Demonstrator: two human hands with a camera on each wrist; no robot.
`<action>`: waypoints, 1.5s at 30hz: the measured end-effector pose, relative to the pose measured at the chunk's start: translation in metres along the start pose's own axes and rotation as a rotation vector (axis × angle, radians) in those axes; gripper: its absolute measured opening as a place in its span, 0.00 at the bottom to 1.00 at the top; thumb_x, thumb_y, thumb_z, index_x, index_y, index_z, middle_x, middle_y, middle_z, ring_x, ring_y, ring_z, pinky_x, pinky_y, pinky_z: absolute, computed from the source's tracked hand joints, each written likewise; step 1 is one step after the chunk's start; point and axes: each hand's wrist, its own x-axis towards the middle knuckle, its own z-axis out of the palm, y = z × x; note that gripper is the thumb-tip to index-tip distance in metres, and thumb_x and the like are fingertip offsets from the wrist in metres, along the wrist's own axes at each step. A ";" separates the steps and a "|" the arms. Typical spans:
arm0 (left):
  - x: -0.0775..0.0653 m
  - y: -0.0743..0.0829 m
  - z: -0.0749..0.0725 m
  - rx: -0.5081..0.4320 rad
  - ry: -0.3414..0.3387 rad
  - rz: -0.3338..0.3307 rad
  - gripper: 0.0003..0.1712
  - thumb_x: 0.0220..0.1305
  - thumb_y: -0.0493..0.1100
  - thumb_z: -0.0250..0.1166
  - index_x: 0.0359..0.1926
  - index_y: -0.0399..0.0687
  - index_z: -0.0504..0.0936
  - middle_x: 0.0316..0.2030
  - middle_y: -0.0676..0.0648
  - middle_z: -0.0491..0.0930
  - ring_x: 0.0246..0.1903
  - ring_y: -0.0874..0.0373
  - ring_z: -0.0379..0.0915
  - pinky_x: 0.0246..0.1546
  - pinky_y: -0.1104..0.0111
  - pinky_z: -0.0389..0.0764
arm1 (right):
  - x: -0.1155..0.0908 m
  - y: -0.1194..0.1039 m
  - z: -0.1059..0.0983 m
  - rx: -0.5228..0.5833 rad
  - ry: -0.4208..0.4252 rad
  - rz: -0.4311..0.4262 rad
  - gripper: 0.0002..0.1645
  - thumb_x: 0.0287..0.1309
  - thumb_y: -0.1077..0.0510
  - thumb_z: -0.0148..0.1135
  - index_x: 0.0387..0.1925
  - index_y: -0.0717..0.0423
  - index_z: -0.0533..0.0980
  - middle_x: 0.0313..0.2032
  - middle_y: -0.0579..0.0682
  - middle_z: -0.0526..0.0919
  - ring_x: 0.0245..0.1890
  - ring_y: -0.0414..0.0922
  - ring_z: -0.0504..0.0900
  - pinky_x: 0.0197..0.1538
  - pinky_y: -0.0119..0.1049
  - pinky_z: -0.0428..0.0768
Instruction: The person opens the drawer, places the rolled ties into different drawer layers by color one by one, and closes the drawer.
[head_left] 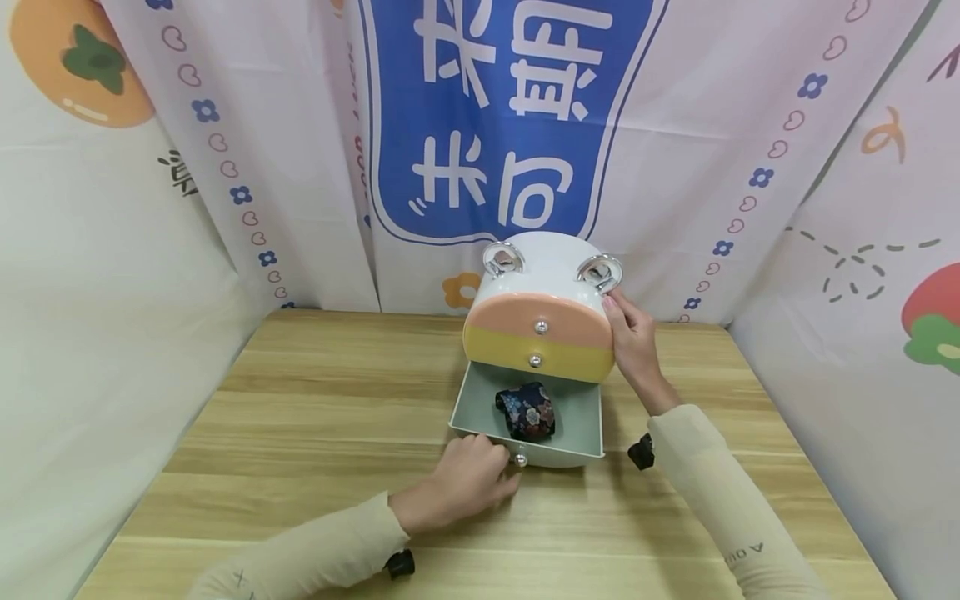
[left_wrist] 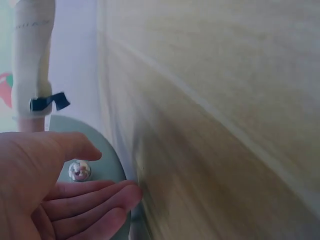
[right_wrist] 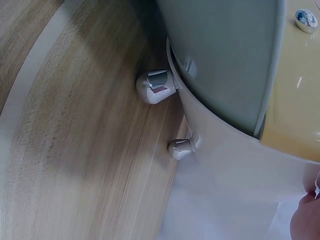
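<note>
A small white drawer cabinet (head_left: pixel 555 254) with metal ring ears stands at the back of the table. Its bottom green drawer (head_left: pixel 468 396) is pulled out. Inside that drawer lies a dark floral rolled cloth, like a rolled necktie (head_left: pixel 528 412). My left hand (head_left: pixel 468 479) is at the drawer's front. In the left wrist view, its thumb and loosely extended fingers lie on either side of the round knob (left_wrist: pixel 80 171), with no clear grip on it. My right hand (head_left: pixel 633 337) holds the cabinet's right side beside the ring ear (head_left: pixel 600 272); its far fingers are hidden.
Above the green drawer, the orange drawer (head_left: pixel 517 312) and yellow drawer (head_left: pixel 510 348) are closed. Short metal feet (right_wrist: pixel 156 86) support the cabinet on the wooden table (head_left: pixel 315 417). A printed curtain (head_left: pixel 315 192) hangs close behind it.
</note>
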 end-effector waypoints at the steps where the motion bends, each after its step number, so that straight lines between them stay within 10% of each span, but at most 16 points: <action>1: 0.001 0.000 0.000 0.000 0.012 -0.009 0.27 0.58 0.58 0.64 0.09 0.59 0.63 0.08 0.60 0.63 0.11 0.66 0.59 0.09 0.74 0.59 | 0.000 0.000 0.000 0.000 -0.001 0.002 0.29 0.70 0.48 0.50 0.66 0.57 0.66 0.69 0.54 0.66 0.70 0.48 0.65 0.70 0.42 0.65; 31: 0.010 0.002 0.002 -0.121 0.034 -0.031 0.11 0.58 0.54 0.65 0.21 0.62 0.84 0.14 0.64 0.74 0.12 0.70 0.61 0.13 0.76 0.64 | -0.001 -0.001 0.000 0.025 0.008 0.010 0.29 0.69 0.48 0.50 0.66 0.58 0.66 0.69 0.54 0.65 0.71 0.48 0.64 0.70 0.42 0.64; 45: 0.034 -0.004 0.004 -0.166 0.072 -0.068 0.18 0.58 0.54 0.65 0.13 0.62 0.77 0.12 0.64 0.71 0.12 0.70 0.62 0.12 0.75 0.63 | -0.001 -0.001 -0.001 0.022 0.005 0.017 0.28 0.70 0.48 0.50 0.66 0.55 0.67 0.69 0.53 0.65 0.71 0.48 0.64 0.70 0.41 0.64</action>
